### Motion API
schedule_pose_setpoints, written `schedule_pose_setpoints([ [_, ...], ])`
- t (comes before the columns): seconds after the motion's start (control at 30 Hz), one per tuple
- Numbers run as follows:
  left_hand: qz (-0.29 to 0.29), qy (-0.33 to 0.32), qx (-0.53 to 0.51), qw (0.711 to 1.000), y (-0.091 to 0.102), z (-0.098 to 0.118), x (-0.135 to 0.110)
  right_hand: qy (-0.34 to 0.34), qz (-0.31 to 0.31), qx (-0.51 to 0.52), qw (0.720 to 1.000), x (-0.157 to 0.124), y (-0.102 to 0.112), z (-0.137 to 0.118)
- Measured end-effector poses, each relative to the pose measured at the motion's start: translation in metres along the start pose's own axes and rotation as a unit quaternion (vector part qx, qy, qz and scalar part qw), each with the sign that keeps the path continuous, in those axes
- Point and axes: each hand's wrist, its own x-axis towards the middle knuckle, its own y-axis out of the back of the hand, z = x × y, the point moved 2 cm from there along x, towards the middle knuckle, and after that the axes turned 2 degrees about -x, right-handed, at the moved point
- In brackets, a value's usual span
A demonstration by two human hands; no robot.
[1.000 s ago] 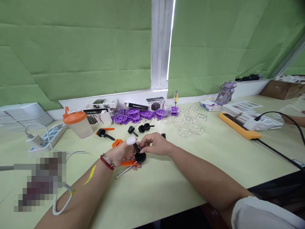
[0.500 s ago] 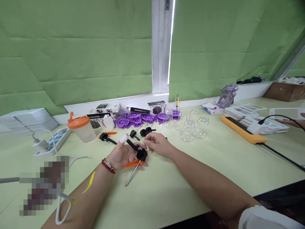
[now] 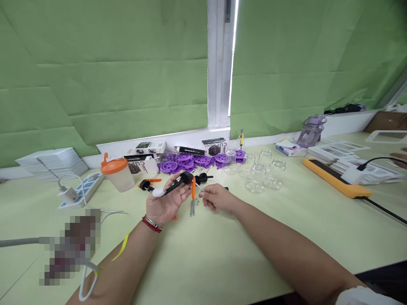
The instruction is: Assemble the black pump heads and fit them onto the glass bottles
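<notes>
Across the palm and fingers of my left hand (image 3: 165, 208) lies a black plastic clamp (image 3: 185, 178) with a long arm. A white wrap covers the thumb, which presses on that arm. From the clamp's right end an orange lever (image 3: 193, 189) hangs down. My right hand (image 3: 220, 196) is closed around the outer end of a thin metal rod (image 3: 199, 185), which points at the clamp's orange-lever end; I cannot tell whether it is joined there. Below the lever, several long screws (image 3: 192, 208) lie on the table. Similar black clamps (image 3: 146, 184) lie behind my hands.
Purple wheel-shaped plastic parts (image 3: 186, 162) are piled behind my hands, near printed boxes (image 3: 214, 148). Clear glass cups (image 3: 255, 180) stand right of them. An orange-lidded cup (image 3: 117, 173) and a power strip (image 3: 83, 190) are left. An orange power strip (image 3: 337, 178) lies right.
My left hand has turned the clamp, so the metal rod now points right instead of down toward me. My right hand has taken hold of the rod. The long screws have come into view.
</notes>
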Motion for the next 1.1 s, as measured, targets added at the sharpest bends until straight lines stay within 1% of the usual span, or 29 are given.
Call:
schedule_pose_setpoints([
  [0.03,0.013,0.015,0.026,0.999,0.003,-0.001,0.001,0.009,0.039,-0.003,0.999,0.003,0.006,0.001],
  [0.1,0.047,0.061,0.113,0.991,0.008,-0.003,0.002,0.028,0.1,-0.014,0.994,0.008,0.016,0.004],
  [0.17,0.075,0.096,0.232,0.965,0.011,-0.006,0.003,0.049,0.142,-0.034,0.988,0.011,0.024,0.007],
  [0.2,0.086,0.099,0.29,0.948,0.011,-0.007,0.004,0.057,0.158,-0.045,0.985,0.012,0.027,0.008],
  [0.27,0.105,0.084,0.382,0.914,0.011,-0.009,0.005,0.072,0.18,-0.067,0.979,0.013,0.031,0.009],
  [0.33,0.132,0.062,0.426,0.893,0.011,-0.009,0.005,0.083,0.185,-0.092,0.975,0.012,0.034,0.009],
  [0.37,0.145,0.052,0.431,0.889,0.011,-0.009,0.005,0.088,0.182,-0.107,0.973,0.012,0.035,0.009],
  [0.43,0.161,0.027,0.425,0.89,0.011,-0.007,0.005,0.098,0.168,-0.14,0.971,0.011,0.035,0.007],
  [0.57,0.163,-0.03,0.428,0.889,0.004,-0.001,0.004,0.137,0.127,-0.195,0.963,0.008,0.033,0.002],
  [0.63,0.154,-0.046,0.431,0.888,0.0,0.002,0.002,0.151,0.115,-0.208,0.96,0.005,0.031,0.0],
  [0.7,0.132,-0.046,0.421,0.896,-0.002,0.004,0.001,0.162,0.116,-0.213,0.957,0.003,0.029,-0.002],
  [0.77,0.105,-0.021,0.412,0.905,-0.001,0.004,0.001,0.176,0.117,-0.219,0.953,0.001,0.028,-0.005],
  [0.87,0.083,0.022,0.423,0.902,0.005,0.003,0.002,0.198,0.112,-0.236,0.945,-0.001,0.026,-0.008],
  [0.9,0.082,0.023,0.428,0.9,0.007,0.002,0.003,0.204,0.111,-0.246,0.941,-0.002,0.026,-0.009],
  [0.97,0.094,0.003,0.428,0.899,0.009,0.002,0.004,0.212,0.114,-0.27,0.932,-0.002,0.025,-0.01],
  [1.03,0.108,-0.02,0.421,0.9,0.008,0.003,0.004,0.216,0.115,-0.293,0.924,-0.003,0.024,-0.012],
  [1.1,0.105,-0.025,0.423,0.9,0.006,0.004,0.003,0.216,0.113,-0.308,0.92,-0.003,0.023,-0.012],
])
